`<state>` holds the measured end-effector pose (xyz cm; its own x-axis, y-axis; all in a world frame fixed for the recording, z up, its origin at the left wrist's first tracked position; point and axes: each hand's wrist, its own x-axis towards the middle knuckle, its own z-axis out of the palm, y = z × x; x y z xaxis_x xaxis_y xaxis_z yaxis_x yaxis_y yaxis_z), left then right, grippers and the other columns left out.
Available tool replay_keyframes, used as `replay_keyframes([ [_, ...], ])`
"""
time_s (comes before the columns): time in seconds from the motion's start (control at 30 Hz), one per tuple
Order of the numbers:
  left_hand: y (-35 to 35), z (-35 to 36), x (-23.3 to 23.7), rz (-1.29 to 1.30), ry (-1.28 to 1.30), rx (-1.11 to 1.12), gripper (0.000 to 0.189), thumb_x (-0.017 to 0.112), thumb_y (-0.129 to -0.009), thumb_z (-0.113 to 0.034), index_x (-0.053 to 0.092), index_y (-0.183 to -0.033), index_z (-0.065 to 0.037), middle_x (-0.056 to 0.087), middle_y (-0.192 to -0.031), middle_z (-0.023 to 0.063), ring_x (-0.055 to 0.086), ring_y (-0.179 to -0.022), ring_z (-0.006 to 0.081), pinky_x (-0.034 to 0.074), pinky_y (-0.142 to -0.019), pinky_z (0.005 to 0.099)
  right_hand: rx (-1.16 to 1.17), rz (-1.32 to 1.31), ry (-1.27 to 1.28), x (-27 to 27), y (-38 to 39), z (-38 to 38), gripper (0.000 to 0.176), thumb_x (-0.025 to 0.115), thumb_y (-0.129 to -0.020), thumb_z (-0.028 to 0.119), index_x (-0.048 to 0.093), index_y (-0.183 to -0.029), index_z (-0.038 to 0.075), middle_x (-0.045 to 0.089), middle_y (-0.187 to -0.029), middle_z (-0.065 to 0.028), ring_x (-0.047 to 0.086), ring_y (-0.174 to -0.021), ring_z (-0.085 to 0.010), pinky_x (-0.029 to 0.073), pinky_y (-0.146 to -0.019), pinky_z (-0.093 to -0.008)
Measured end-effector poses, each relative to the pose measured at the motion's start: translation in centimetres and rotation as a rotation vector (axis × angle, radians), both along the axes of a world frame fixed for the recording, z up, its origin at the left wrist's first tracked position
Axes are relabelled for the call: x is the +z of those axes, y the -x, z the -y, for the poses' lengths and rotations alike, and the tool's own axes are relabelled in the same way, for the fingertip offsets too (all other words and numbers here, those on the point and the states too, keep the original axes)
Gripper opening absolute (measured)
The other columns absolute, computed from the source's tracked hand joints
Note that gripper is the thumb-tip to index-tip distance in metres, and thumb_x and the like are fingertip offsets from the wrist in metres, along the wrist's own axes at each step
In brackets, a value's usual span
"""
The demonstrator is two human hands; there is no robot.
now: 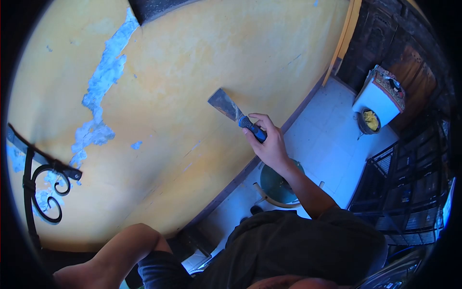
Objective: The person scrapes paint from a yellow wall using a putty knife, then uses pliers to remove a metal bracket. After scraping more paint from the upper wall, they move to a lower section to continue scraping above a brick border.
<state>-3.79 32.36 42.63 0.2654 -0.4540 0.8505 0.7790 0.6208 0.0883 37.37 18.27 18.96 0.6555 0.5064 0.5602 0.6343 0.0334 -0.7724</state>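
Head view: right hand (272, 144) has a scraper (231, 108) by its blue-and-black handle, thumb on one side, fingers curled round the other. Blade points up-left in front of the yellow wall (163, 82); can't tell if its edge touches. Left hand isn't in frame, so can't tell how it's held; a bare bent limb (127, 248) shows lower left. Wall has a long bare strip (106, 70), jagged, left of the scraper and well apart from it, plus a small bare spot (136, 145) between. Black scroll bracket (29, 185) at far left, near the strip's lower end. Under my right forearm: round green seat (273, 184) on pale floor (325, 120). Farther right, bowl (364, 128) with yellow stuff in it, dark rack (404, 204) below.
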Motion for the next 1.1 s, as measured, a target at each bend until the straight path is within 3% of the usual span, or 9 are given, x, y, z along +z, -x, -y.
replay_keyframes([
  [0.07,-1.1,-1.2,1.6,-0.122,-0.288,-0.492,0.031,0.051,-0.103,-0.038,0.052,-0.086,-0.013,0.047,-0.076,0.0066,0.054,-0.070,0.0229,0.043,-0.059,0.0478,0.020,-0.012,-0.032,1.1,0.4,0.2,0.036,0.076,-0.092,0.011,0.059,-0.123,0.002,0.066,-0.072,-0.0102,0.062,-0.057,-0.0175,0.048,-0.054,-0.0322],
  [0.17,-3.0,0.7,2.9,-0.353,-0.327,-1.617,0.052,0.041,-0.097,-0.060,0.061,-0.091,-0.013,0.057,-0.085,0.0142,0.058,-0.093,0.0332,0.039,-0.085,0.0553,0.045,-0.004,-0.074,3.2,1.8,1.1,0.033,0.076,-0.092,0.012,0.061,-0.120,0.002,0.064,-0.071,-0.0099,0.061,-0.056,-0.0170,0.047,-0.054,-0.0327],
  [0.3,-1.1,2.9,4.5,-1.294,0.556,-2.654,0.067,0.022,-0.099,-0.058,0.063,-0.081,-0.008,0.054,-0.072,0.0139,0.067,-0.089,0.0391,0.048,-0.095,0.0544,0.082,0.043,-0.093,6.2,3.4,1.8,0.031,0.076,-0.093,0.012,0.062,-0.118,0.002,0.063,-0.070,-0.0096,0.059,-0.056,-0.0172,0.047,-0.054,-0.0332],
  [0.43,0.5,1.2,4.2,-1.152,0.713,-2.138,0.053,0.022,-0.103,-0.046,0.060,-0.091,-0.012,0.053,-0.087,0.0092,0.056,-0.085,0.0336,0.045,-0.092,0.0560,0.105,0.085,-0.125,5.4,5.6,-1.8,0.030,0.075,-0.093,0.013,0.062,-0.118,0.002,0.064,-0.072,-0.0100,0.060,-0.058,-0.0186,0.048,-0.056,-0.0340],
  [0.53,-2.8,-0.2,3.4,-0.999,0.260,-2.357,0.055,0.022,-0.100,-0.032,0.062,-0.114,0.003,0.058,-0.082,0.0199,0.067,-0.094,0.0419,0.038,-0.111,0.0733,0.120,0.123,-0.192,5.1,6.5,-3.0,0.029,0.075,-0.093,0.013,0.062,-0.117,0.002,0.065,-0.074,-0.0103,0.061,-0.059,-0.0196,0.049,-0.057,-0.0346],
  [0.6,-3.8,-0.9,5.1,-1.017,0.340,-2.422,0.062,0.029,-0.096,-0.042,0.061,-0.119,0.006,0.060,-0.091,0.0205,0.064,-0.102,0.0422,0.039,-0.109,0.0712,0.117,0.221,-0.263,4.2,6.8,-3.4,0.027,0.075,-0.093,0.013,0.062,-0.115,0.002,0.066,-0.076,-0.0106,0.061,-0.060,-0.0201,0.049,-0.057,-0.0349],
  [0.73,-4.8,-1.6,6.1,-1.052,0.703,-2.460,0.079,0.028,-0.082,-0.085,0.042,-0.077,-0.007,0.039,-0.081,0.0084,0.041,-0.076,0.0233,0.035,-0.071,0.0422,0.157,0.083,-0.108,2.5,7.0,-3.3,0.021,0.072,-0.096,0.014,0.063,-0.111,0.002,0.064,-0.075,-0.0076,0.058,-0.060,-0.0147,0.046,-0.056,-0.0317],
  [0.8,-6.2,-2.0,6.5,-1.037,0.496,-2.497,0.089,0.023,-0.073,-0.100,0.031,-0.068,-0.011,0.030,-0.070,0.0047,0.030,-0.063,0.0172,0.024,-0.057,0.0356,0.211,-0.027,-0.051,0.3,6.6,-3.8,0.019,0.070,-0.099,0.014,0.063,-0.112,0.001,0.061,-0.074,-0.0012,0.054,-0.062,-0.0069,0.043,-0.055,-0.0263],
  [1.1,-8.8,-1.8,5.4,-1.012,0.194,-2.787,0.082,0.033,-0.079,-0.092,0.039,-0.092,-0.012,0.039,-0.096,0.0047,0.034,-0.088,0.0227,0.029,-0.073,0.0386,0.262,-0.323,0.033,-3.2,7.0,-3.0,0.024,0.071,-0.100,0.022,0.068,-0.103,-0.001,0.052,-0.067,0.0040,0.042,-0.060,-0.0040,0.033,-0.053,-0.0262],
])
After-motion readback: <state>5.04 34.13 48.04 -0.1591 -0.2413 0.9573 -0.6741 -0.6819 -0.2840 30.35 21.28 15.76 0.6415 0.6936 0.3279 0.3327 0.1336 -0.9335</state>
